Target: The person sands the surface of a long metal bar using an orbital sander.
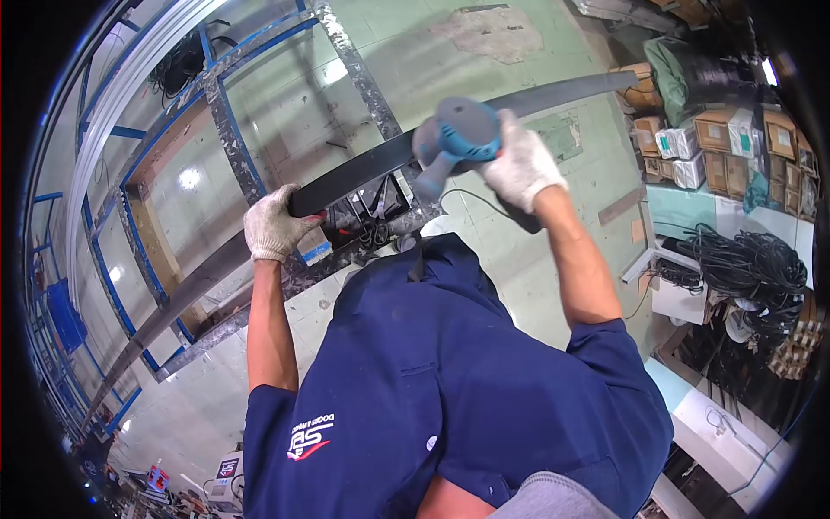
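A long dark metal profile (350,176) runs slantwise across the view, from the lower left to the upper right. My left hand (275,227), in a pale knitted glove, is wrapped round the profile left of the middle. In my gloved right hand (521,164) is a teal and grey power tool (467,130), gripped by its body. The tool lies over the profile and is somewhat blurred, so its contact with the metal cannot be made out. A dark cord hangs below the tool.
A blue-edged metal frame (233,143) stands under the profile at the left. Cardboard boxes (714,130) are stacked at the right, above a heap of black cable (743,268). White panels (722,441) lie at the lower right. Pale long profiles (112,112) curve along the upper left.
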